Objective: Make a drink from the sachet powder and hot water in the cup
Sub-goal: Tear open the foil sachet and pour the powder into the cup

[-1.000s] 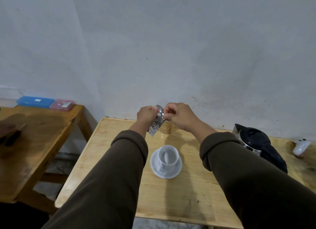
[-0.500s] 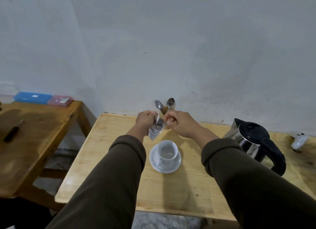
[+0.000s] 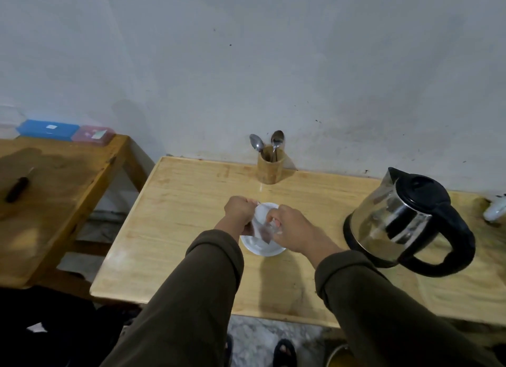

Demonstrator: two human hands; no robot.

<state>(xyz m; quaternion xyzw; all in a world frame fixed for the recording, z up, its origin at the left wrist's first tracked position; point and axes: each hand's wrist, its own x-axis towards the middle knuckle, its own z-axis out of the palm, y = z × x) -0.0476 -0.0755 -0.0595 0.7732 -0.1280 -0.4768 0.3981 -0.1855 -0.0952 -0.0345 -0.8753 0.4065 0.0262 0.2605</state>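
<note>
Both hands hold a small silvery sachet (image 3: 262, 231) directly over the white cup (image 3: 263, 212), which stands on a white saucer (image 3: 260, 248) in the middle of the light wooden table (image 3: 191, 202). My left hand (image 3: 239, 212) pinches the sachet's upper left part. My right hand (image 3: 291, 229) grips its right side. The hands and sachet hide most of the cup, so its inside cannot be seen. A steel kettle (image 3: 405, 221) with a black lid and handle stands to the right.
A bamboo holder (image 3: 269, 168) with two spoons (image 3: 276, 142) stands at the wall behind the cup. A white object (image 3: 494, 210) lies at the far right edge. To the left is a second wooden table (image 3: 68, 180) with a dark tool (image 3: 17, 187) and blue and pink boxes (image 3: 65, 129).
Both hands have come down and toward me with the sachet, from in front of the spoon holder to just over the cup. The view has tilted downward.
</note>
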